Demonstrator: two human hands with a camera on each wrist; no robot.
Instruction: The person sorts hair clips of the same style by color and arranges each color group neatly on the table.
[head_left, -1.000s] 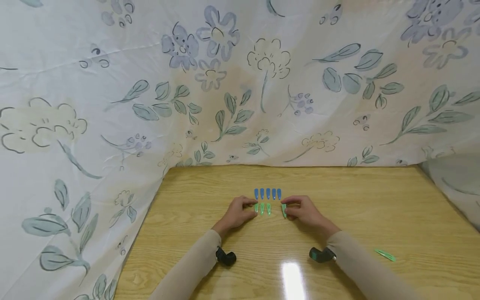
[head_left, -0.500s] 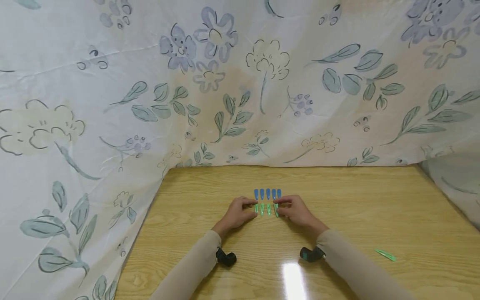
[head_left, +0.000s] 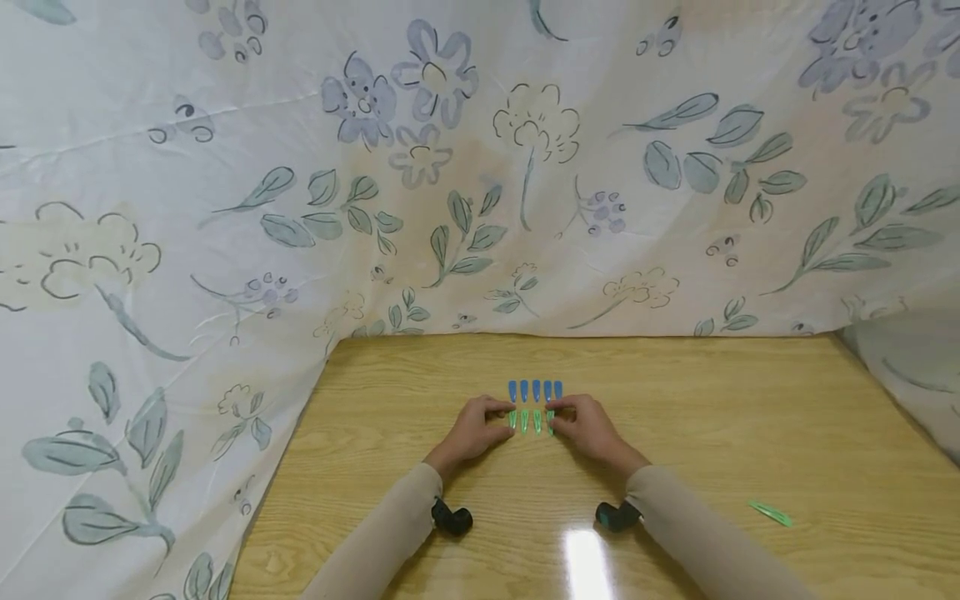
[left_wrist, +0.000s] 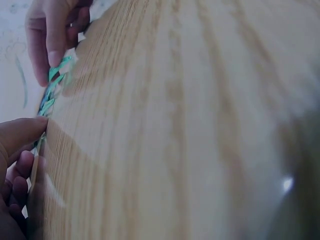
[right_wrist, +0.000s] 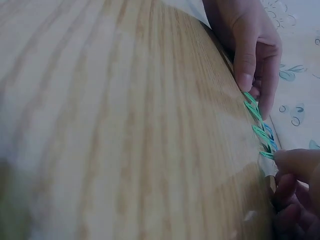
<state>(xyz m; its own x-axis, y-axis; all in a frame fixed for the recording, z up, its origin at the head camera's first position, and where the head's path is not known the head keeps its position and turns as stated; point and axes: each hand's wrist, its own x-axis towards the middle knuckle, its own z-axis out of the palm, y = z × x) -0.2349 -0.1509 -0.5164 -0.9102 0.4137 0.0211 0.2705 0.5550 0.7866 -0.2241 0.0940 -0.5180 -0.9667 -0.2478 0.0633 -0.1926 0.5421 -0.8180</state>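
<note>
A row of green snap hair clips (head_left: 537,421) lies on the wooden table, just in front of a row of several blue hair clips (head_left: 536,391). My left hand (head_left: 471,427) pinches the leftmost green clip (head_left: 513,419), thumb at its near end and index finger at its far end. At the other end of the row, my right hand (head_left: 592,428) holds the rightmost green clip (head_left: 551,423) the same way. Two more green clips lie between the hands. In the right wrist view, the right thumb (right_wrist: 295,162) covers part of its clip.
One loose green hair clip (head_left: 770,513) lies off to the right, beyond the right forearm. Floral cloth (head_left: 540,208) hangs behind the table (head_left: 675,375) and along its sides. Each wrist wears a black camera, such as the left one (head_left: 452,517).
My right hand has moved left with its green clip, bringing it up to the end of the green row. The left hand has stayed at the leftmost clip.
</note>
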